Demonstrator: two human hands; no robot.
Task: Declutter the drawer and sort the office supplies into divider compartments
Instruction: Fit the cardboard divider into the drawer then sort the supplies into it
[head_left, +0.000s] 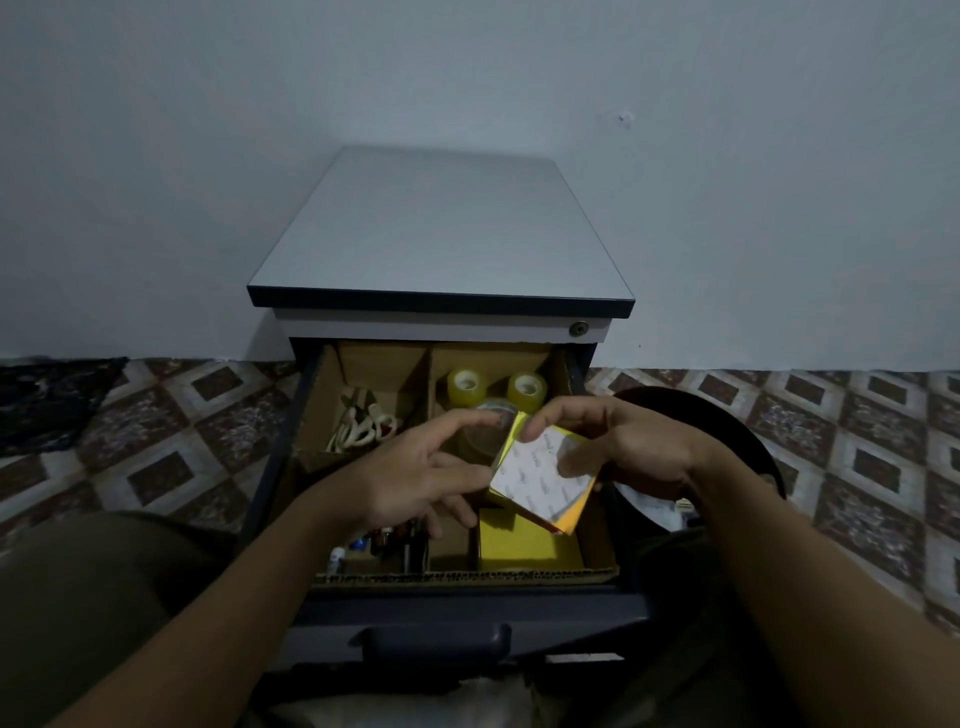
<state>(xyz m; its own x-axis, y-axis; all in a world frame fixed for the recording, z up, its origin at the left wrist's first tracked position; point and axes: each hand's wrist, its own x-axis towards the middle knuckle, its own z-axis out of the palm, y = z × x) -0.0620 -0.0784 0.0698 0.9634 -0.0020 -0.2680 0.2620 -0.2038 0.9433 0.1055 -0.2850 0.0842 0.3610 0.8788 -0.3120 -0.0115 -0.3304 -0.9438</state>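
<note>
The drawer (457, 605) is pulled out, lined with a cardboard divider (467, 576). My right hand (628, 449) pinches a sticky-note pad (540, 480), white backing up, yellow and orange sheets below, above the front right compartment. My left hand (421, 473) touches the pad's left edge with its fingertips, fingers loosely spread. A yellow pad (519, 540) lies in the front right compartment. Scissors (361, 423) lie in the back left compartment. Two tape rolls (493, 387) and a clear roll (493, 410) sit in the back right one. Pens and small items (384, 543) fill the front left.
The cabinet top (441, 234) stands against a pale wall. A dark round container (727, 431) with white things in it sits on the patterned floor right of the drawer. A dark cloth (52, 400) lies at far left. My knees flank the drawer.
</note>
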